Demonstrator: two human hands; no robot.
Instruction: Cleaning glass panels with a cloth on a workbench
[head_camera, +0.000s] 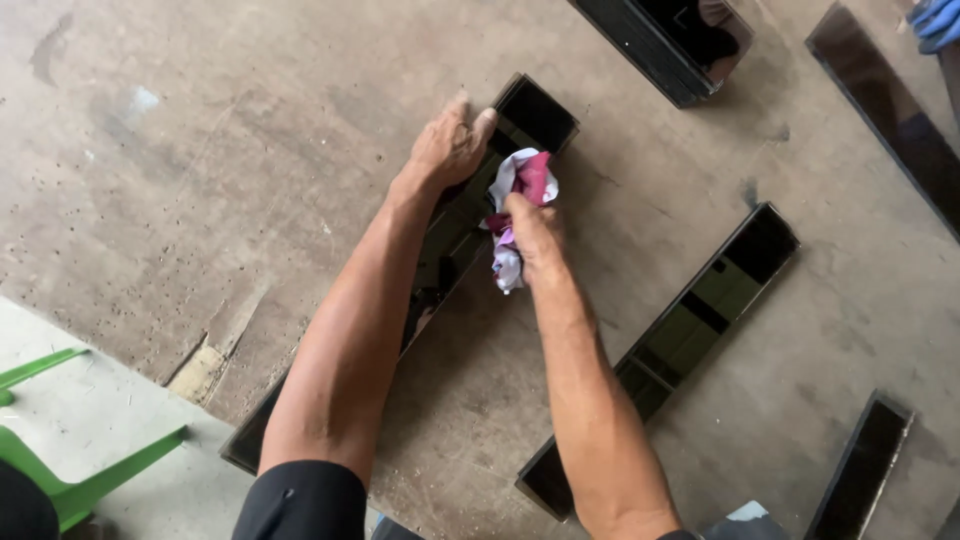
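A long dark glass strip (535, 115) lies slantwise on a worn brown board (200, 180). My left hand (450, 148) rests flat on the strip's upper left edge, fingers together and pressed down. My right hand (533, 235) grips a crumpled pink, white and purple rag (527, 180) and presses it on the glass just right of my left hand. Both forearms reach up from the bottom of the view and cover much of the strip's lower part.
A second dark glass strip (700, 310) lies parallel to the right, a third (860, 470) at the bottom right, another (885, 110) at the top right. A stack of dark glass (665, 40) sits at the top. A green plastic chair (60, 480) stands at the bottom left.
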